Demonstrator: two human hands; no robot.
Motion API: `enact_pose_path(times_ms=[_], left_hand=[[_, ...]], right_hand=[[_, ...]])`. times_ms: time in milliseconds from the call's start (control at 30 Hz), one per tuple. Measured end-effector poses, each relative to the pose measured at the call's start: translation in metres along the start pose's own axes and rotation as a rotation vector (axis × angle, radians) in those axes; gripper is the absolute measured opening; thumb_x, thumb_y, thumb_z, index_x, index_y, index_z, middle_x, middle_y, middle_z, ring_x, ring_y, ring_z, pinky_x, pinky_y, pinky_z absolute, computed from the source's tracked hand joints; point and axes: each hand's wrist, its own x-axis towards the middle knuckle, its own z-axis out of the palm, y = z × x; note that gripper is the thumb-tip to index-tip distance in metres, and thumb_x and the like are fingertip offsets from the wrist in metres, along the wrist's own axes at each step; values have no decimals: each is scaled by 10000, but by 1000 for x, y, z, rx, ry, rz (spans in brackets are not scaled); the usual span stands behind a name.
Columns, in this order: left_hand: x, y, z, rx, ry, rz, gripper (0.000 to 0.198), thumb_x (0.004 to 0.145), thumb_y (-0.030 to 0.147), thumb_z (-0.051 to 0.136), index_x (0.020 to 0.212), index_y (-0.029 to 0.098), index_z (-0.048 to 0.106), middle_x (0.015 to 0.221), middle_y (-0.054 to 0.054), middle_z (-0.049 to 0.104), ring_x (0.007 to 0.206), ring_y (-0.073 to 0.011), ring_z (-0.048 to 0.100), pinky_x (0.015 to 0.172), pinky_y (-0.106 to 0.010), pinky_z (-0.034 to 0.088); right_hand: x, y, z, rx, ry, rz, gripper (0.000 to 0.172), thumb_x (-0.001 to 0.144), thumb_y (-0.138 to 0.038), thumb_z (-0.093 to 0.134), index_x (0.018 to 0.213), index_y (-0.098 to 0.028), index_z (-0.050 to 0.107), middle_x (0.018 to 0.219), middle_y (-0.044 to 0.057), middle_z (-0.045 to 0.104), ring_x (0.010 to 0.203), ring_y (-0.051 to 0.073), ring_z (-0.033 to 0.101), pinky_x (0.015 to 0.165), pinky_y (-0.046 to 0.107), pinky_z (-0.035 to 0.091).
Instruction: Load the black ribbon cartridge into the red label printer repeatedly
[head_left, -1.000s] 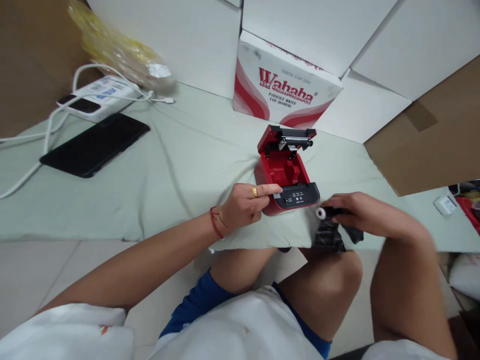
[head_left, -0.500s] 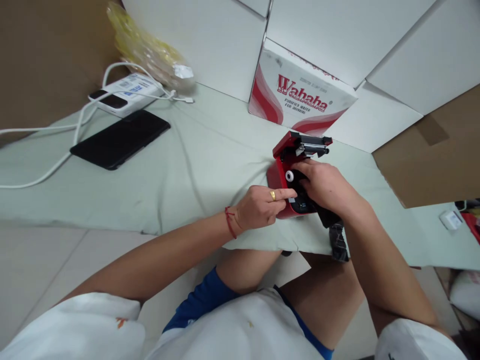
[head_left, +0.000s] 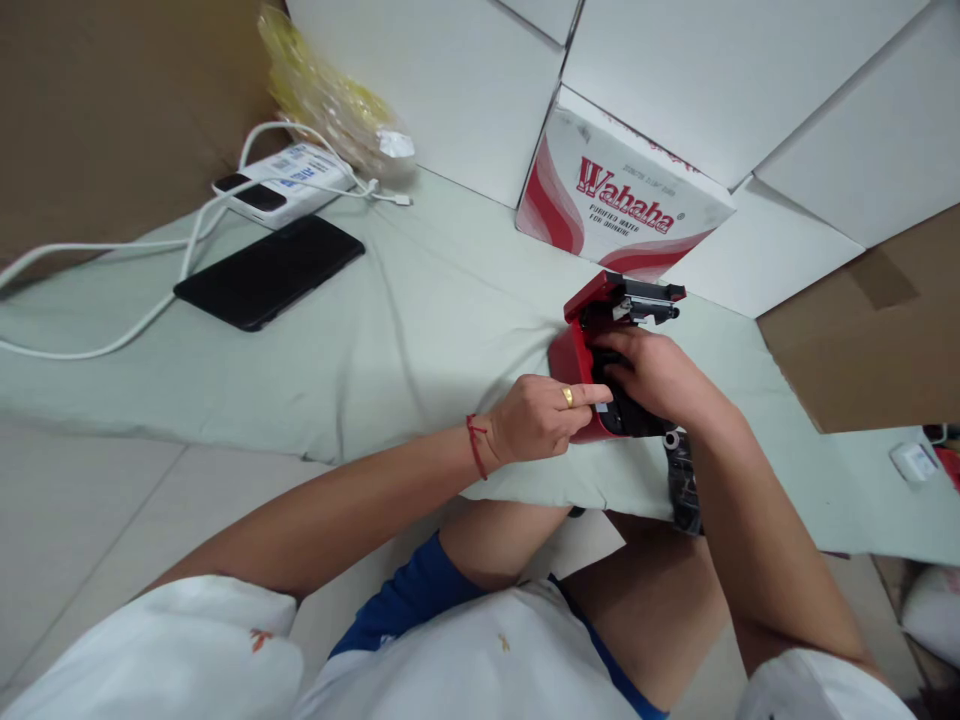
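Observation:
A small red label printer (head_left: 568, 362) stands on the cloth-covered table with its lid (head_left: 630, 293) raised. My left hand (head_left: 541, 415) grips its near left wall, the index finger stretched over the rim and the other fingers curled. Inside the printer's dark cavity, my right hand (head_left: 654, 372) is closed on a black roll (head_left: 643, 420), which is mostly hidden under the palm. A white ring-shaped core end (head_left: 671, 438) peeks out below that hand. From there a strip of shiny black film (head_left: 684, 492) hangs over the table's front edge.
Behind the printer, a white-and-red water carton (head_left: 622, 195) leans on white boxes. Left lie a black phone (head_left: 270, 272), a white device with cables (head_left: 289, 185) and a yellowish plastic bag (head_left: 337, 100). A brown cardboard box (head_left: 870, 340) and small white object (head_left: 912, 462) are right.
The view has shifted slightly, moving the scene rightward. The white core end at the cavity's left is out of sight; a white ring now shows below my right hand. My left hand keeps its hold.

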Motion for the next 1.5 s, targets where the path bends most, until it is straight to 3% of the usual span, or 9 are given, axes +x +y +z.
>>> enact_pose_path(times_ms=[200,367,600,667,767,967,1067,1167,1500], left_hand=[[2,1,-1,13,-8,-6,245,796,14,438,649,177,546,1103,-37,814,647,-110,698,558,-253,490],[4,1,-7,-115,-11,-55,263,896,59,416,693,181,529,1078,-84,806,816,-138,749,691,-251,563],[33,-11,-20,-174,244,-540,276,1007,171,426,773,189,571,943,-68,746,878,-159,690,824,-302,547],[50,-22,-20,-178,215,-658,219,1050,291,433,986,193,619,1061,-70,737,853,-147,683,817,-288,545],[72,-39,-20,-263,40,-756,446,1086,528,331,1285,208,570,1072,-61,728,637,-114,633,693,-273,531],[86,-36,-27,-302,-114,-843,804,1019,733,169,1230,164,696,936,-82,765,558,-131,624,650,-296,531],[80,-22,-31,-335,-167,-808,885,1014,740,130,1043,137,776,879,-103,789,641,-160,692,710,-308,569],[65,-12,-28,-356,-212,-654,854,1037,702,167,915,136,795,1023,-135,810,915,-211,772,866,-334,599],[32,-11,-7,-67,-235,-262,561,1102,383,253,1001,132,745,1094,-140,798,1072,-218,771,915,-348,630]], right_hand=[[-86,-11,8,186,313,-154,284,1012,-227,575,1276,-227,677,1289,82,710,1171,224,662,1009,393,545],[-124,-42,49,104,435,-115,502,996,-149,578,1489,-210,505,1491,133,593,1373,268,545,1165,532,446],[-136,-48,69,118,587,-20,554,989,-106,567,1518,-237,465,1518,128,573,1459,267,477,1216,580,385],[-139,-43,69,117,582,-34,546,995,-107,560,1512,-257,468,1467,104,623,1436,259,507,1219,589,377],[-142,-38,70,116,569,-33,513,1000,-114,551,1488,-262,494,1447,91,642,1420,263,527,1212,599,381],[-143,-36,74,171,583,-20,549,1002,-125,532,1526,-273,460,1478,102,614,1406,265,542,1201,588,405],[-142,-36,74,208,590,-36,571,997,-122,535,1539,-278,444,1481,105,605,1416,274,525,1180,578,433],[-143,-35,74,223,587,-39,575,995,-118,537,1540,-275,442,1478,108,602,1413,277,517,1161,565,454],[-141,-35,74,247,572,-29,531,987,-108,545,1498,-237,479,1476,113,599,1414,272,504,1174,545,441]])
